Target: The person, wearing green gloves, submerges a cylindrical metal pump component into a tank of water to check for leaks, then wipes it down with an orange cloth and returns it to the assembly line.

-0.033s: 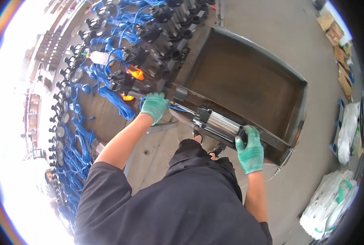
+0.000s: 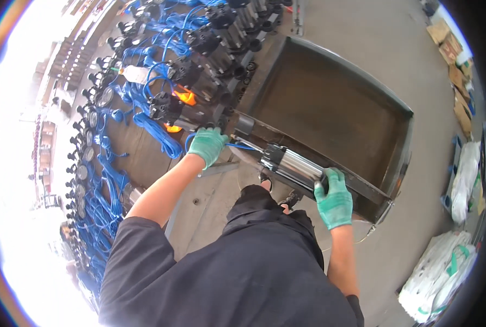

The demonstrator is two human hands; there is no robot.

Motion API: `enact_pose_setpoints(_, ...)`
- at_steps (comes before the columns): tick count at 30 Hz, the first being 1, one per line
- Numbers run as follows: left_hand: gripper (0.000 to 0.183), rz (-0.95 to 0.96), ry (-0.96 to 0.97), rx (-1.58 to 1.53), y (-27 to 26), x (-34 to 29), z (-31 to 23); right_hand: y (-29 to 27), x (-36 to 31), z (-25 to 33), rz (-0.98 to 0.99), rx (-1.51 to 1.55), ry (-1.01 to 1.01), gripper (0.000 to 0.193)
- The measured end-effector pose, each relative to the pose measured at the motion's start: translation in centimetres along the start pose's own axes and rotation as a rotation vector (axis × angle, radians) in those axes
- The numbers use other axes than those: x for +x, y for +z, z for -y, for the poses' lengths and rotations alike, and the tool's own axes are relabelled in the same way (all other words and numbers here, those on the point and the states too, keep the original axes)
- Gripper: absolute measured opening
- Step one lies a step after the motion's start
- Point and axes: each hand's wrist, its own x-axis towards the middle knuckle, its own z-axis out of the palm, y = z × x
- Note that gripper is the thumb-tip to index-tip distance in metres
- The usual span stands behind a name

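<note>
The camera sits on my head and looks steeply down past my dark shirt to the floor. Its wide fisheye bends straight edges toward the rim. My forearms rise from the lower edge toward mid-frame, close below the lens. It is the only view, so nothing is shared.

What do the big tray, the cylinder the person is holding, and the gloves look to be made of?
Tray: likely sheet steel, dull brown-grey and matte, with thin folded-up walls.
Cylinder: metal, it seems; a bright silvery barrel with sharp highlights, and dark end caps whose material is unclear.
Gloves on the left hand and right hand: green, matte, probably coated knit fabric; the weave is too small to confirm.
</note>
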Motion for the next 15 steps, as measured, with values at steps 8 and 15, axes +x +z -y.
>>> enact_pose_setpoints(8,0.028,0.495,-0.101,-0.569,-2.3,-9.9,0.5,-1.1,4.3,-2.3,0.219,0.135,0.073,0.010)
enact_pose_setpoints(15,0.019,0.065,0.076,-0.968,-6.1,-8.5,-3.4,-9.4,3.0,-5.9,0.060,0.411,0.176,0.021)
